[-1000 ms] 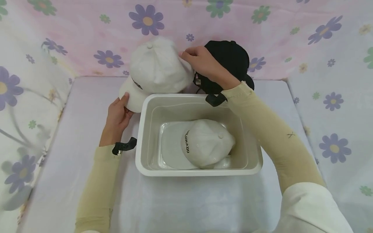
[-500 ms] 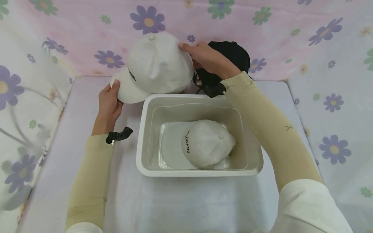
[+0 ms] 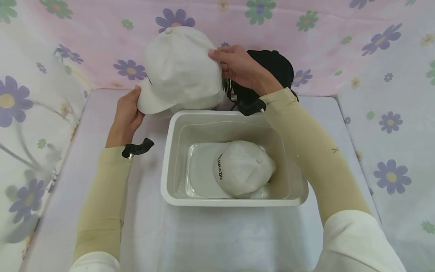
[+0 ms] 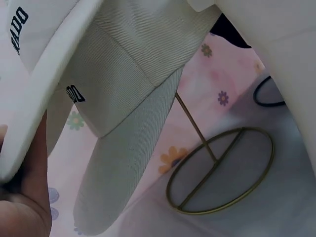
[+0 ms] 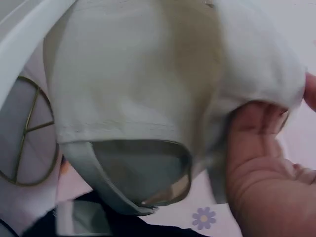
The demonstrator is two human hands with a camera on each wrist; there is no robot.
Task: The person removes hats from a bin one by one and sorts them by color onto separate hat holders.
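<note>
A person's two hands held a white cap (image 3: 183,68) between them, up behind the back left part of a pale plastic tub (image 3: 234,202). The left hand (image 3: 125,115) pinched the edge of its brim, and the brim pointed toward that hand. The right hand (image 3: 239,68) pinched the rear edge of the crown between thumb and fingers, and in the right wrist view its fingers were tucked inside that edge. Dark lettering showed on the front of the held cap in the left wrist view.

Close by, that same view showed a second pale cap (image 4: 121,121), brim down, also with dark letters. A gold wire stand (image 4: 216,162) stood next to it, its rod rising behind the brim from an oval base on the surface (image 3: 217,238). Most of this second cap was hidden from above.

Inside the tub lay another off-white cap (image 3: 242,168), crown up, brim toward the left wall, lettering across its front. A black cap (image 3: 275,68) stood behind the tub at the right, just beside the right hand; whether they touched could not be told. Flowered cloth (image 3: 272,36) hung behind everything.
</note>
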